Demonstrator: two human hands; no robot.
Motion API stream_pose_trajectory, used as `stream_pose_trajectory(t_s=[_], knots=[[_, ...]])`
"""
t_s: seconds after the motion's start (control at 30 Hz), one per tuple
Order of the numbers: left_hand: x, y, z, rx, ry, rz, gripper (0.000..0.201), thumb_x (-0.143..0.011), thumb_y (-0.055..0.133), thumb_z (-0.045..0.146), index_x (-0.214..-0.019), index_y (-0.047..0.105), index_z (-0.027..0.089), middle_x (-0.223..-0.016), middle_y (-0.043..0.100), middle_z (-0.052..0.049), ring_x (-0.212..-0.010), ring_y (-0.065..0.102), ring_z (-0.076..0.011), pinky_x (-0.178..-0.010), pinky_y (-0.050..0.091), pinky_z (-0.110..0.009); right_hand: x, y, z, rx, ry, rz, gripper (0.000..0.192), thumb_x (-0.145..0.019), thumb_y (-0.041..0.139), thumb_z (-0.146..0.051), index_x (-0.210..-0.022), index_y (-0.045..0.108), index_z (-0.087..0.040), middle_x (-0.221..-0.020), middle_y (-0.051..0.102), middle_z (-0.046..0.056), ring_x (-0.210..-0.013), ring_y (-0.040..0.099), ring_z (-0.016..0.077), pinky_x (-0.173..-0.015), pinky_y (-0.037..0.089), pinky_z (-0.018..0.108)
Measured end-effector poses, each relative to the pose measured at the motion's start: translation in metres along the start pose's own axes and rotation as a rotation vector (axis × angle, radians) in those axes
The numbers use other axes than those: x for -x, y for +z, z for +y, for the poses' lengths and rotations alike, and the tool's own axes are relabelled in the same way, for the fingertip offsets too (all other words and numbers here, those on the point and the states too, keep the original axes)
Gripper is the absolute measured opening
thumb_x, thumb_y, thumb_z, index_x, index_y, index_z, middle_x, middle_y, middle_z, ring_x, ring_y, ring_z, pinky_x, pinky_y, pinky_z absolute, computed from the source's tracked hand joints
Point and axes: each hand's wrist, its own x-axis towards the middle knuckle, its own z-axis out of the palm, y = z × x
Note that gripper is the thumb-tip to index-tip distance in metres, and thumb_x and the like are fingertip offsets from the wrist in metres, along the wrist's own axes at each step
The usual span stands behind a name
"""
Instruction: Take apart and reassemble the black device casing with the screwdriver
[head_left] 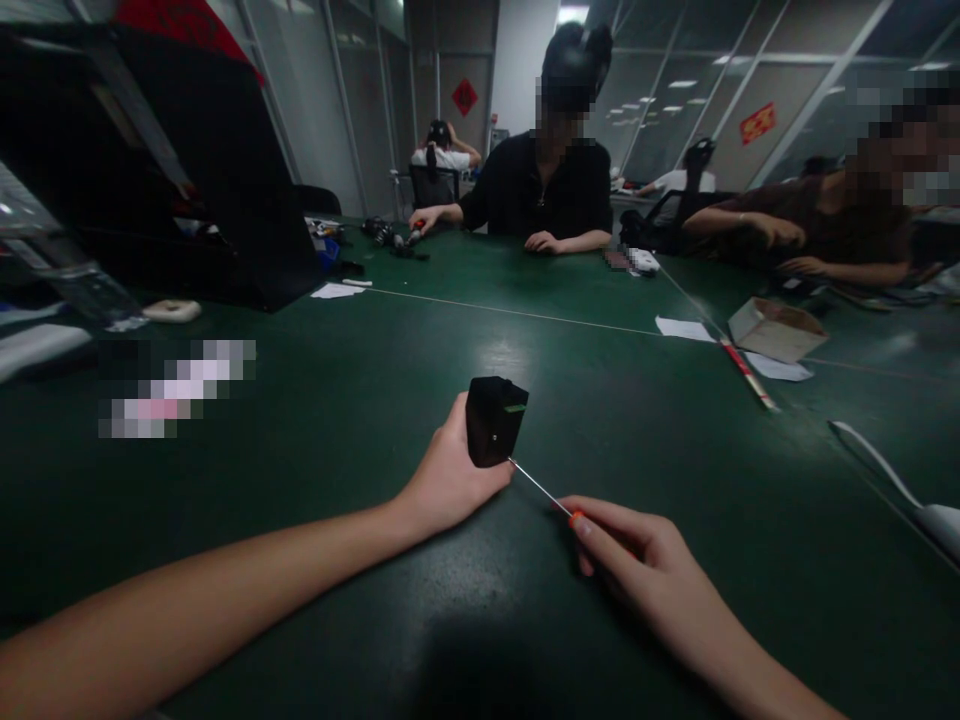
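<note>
Dark green matting covers the big shared table [315,480], its surface dull except for one pale patch of ceiling light near the middle, and thin seam lines run across it. Glass partition walls ring the room, with red paper decorations [757,122] stuck on them, and strip lights show in the ceiling beyond. At the near edge, the left hand [446,480] is wrapped around a small black box-shaped device [495,420], holding it upright on the matting. The right hand [630,550] grips a slim screwdriver [541,488] by its orange handle, and the thin metal shaft slants up to the left so the tip meets the lower right corner of the device. Across the table a person in a black top [544,185] rests both forearms on the matting, with small dark parts and a tool [394,238] lying by one hand. Another person [817,225] leans on the table at the far right. An open cardboard box [776,328] sits near scraps of white paper [684,328] and a red-and-white stick [748,372]. A large black case [195,170] stands at the far left, and a white cable [877,462] trails along the right edge.
</note>
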Motion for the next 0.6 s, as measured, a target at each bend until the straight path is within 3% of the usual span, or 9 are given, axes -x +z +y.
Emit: stream_pose_trajectory(t_s=[0.1, 0.23, 0.47, 0.6], knots=[[0.000, 0.000, 0.000, -0.010, -0.012, 0.003, 0.058, -0.069, 0.072, 0.016, -0.120, 0.046, 0.021, -0.106, 0.061, -0.005, -0.093, 0.059, -0.0189, -0.082, 0.048, -0.032, 0.002, 0.001, 0.002, 0.206, -0.182, 0.101, 0.038, -0.093, 0.052, -0.045, -0.112, 0.073, -0.019, -0.077, 0.071, 0.005, -0.075, 0.067, 0.0200, -0.065, 0.052, 0.029], [-0.001, 0.000, -0.001, -0.016, -0.009, 0.013, 0.057, -0.069, 0.072, 0.016, -0.120, 0.046, 0.021, -0.102, 0.061, -0.003, -0.090, 0.059, -0.0179, -0.080, 0.048, -0.031, 0.003, 0.002, 0.005, 0.335, -0.337, 0.146, 0.032, -0.095, 0.052, -0.036, -0.114, 0.073, -0.022, -0.104, 0.074, 0.010, -0.096, 0.069, 0.0240, -0.085, 0.053, 0.035], [-0.001, 0.000, 0.001, 0.002, 0.001, -0.017, 0.054, -0.068, 0.070, 0.014, -0.117, 0.047, 0.020, -0.098, 0.060, -0.003, -0.087, 0.058, -0.0166, -0.077, 0.048, -0.029, 0.003, 0.001, 0.000, 0.373, -0.329, 0.132, 0.031, -0.095, 0.053, -0.034, -0.116, 0.071, -0.021, -0.084, 0.071, 0.005, -0.074, 0.066, 0.0192, -0.066, 0.052, 0.031], [-0.001, 0.000, 0.003, -0.012, 0.000, -0.020, 0.055, -0.068, 0.070, 0.013, -0.118, 0.047, 0.020, -0.098, 0.062, -0.003, -0.086, 0.059, -0.0169, -0.078, 0.048, -0.029, 0.004, 0.001, -0.006, 0.360, -0.298, 0.118, 0.031, -0.095, 0.052, -0.034, -0.115, 0.071, -0.020, -0.086, 0.070, 0.005, -0.075, 0.065, 0.0192, -0.068, 0.051, 0.032]])
